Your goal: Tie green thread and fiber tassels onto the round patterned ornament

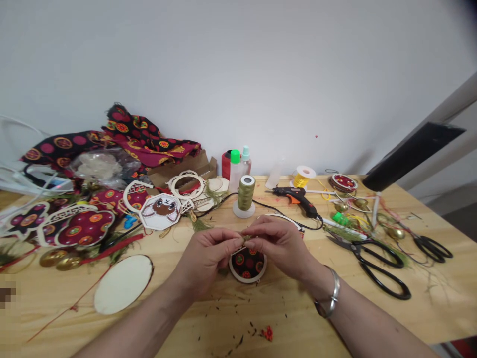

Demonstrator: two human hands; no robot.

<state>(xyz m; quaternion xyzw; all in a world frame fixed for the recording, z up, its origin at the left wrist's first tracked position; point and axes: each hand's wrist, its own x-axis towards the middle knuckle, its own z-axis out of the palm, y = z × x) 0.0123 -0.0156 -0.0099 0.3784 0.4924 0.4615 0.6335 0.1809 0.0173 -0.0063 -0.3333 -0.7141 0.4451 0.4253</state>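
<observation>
My left hand (210, 253) and my right hand (281, 243) meet at the middle of the table, thumbs and fingertips pinched close together. Between the fingertips shows a small olive-brown bit, too small to name. Just below them is a round ornament (246, 266) with dark flowered cloth inside a pale rim, its upper part covered by my fingers. Behind my right hand, another pale-rimmed piece (278, 217) is partly hidden. A spool of olive thread (246, 194) stands upright on a white base beyond both hands.
Left lie flowered ornaments (85, 226), a sheep-faced piece (163, 211) and a pale oval board (123, 284). Bottles (235, 171) stand near the wall. To the right are a glue gun (298, 198), yellow cord spool (302, 177), large scissors (380, 266) and smaller scissors (432, 247).
</observation>
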